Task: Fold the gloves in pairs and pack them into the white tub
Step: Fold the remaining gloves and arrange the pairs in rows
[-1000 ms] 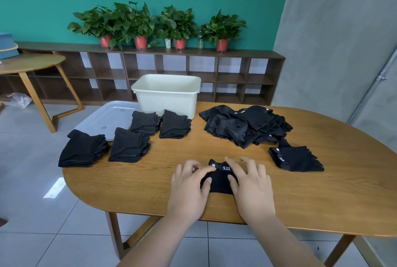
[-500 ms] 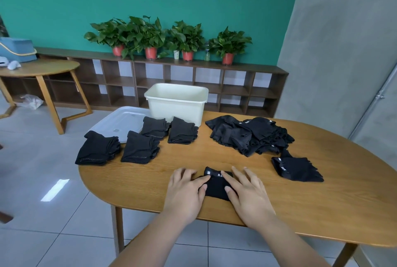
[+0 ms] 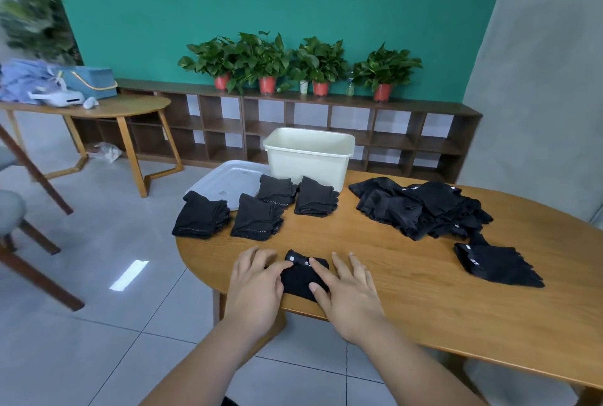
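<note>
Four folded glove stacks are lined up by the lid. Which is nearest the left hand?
The front-row stack second from left, straight beyond the left hand; the leftmost stack, also in front, sits off to the side.

Potted plants (image 3: 267,59) along a low cubby shelf (image 3: 424,107), side table (image 3: 130,107) leftward.

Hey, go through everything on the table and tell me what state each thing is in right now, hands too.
white tub: upright, lid off, contents hidden.
lid: lying flat beside the tub.
folded pair: folded, pressed under both hands.
left hand: open, flat on the pair.
right hand: open, flat on the pair.
four folded stacks: folded, outside the tub.
loose heap: unfolded, jumbled.
flat gloves: laid flat, unfolded.
</note>
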Available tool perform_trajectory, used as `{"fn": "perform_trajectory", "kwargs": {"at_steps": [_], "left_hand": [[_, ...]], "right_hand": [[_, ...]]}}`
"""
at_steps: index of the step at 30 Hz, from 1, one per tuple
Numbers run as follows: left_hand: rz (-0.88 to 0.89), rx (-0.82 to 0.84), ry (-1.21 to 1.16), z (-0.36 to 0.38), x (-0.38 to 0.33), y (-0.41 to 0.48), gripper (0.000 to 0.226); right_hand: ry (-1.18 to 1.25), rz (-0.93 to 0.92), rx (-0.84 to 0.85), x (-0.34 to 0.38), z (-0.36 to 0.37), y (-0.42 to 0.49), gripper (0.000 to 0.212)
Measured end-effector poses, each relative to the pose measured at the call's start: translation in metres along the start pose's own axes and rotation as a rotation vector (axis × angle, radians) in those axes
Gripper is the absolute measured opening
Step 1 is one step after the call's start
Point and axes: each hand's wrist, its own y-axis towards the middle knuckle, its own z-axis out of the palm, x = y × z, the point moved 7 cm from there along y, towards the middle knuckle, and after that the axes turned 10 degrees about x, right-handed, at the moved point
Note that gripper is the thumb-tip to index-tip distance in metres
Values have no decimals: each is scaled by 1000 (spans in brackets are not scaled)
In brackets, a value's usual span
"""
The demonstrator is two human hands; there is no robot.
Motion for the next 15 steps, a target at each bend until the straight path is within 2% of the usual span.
{"fn": "perform_trajectory", "kwargs": {"at_steps": [8,11,13,15], "left_hand": [[-150,-41,169,-37,68,-7,34],[-210,-21,185,-44,83,-11,35],[-198,-57,155,-51,86,-15,36],[-89,-130,118,-58,72,-19,35]], "right_hand": [[73,-134,-30,69,4,28,58],[184,-200,-113,70,0,23,56],[319,-196,-171,59,-2,19,56],[459,-149,-216,46,-4,18,56]]}}
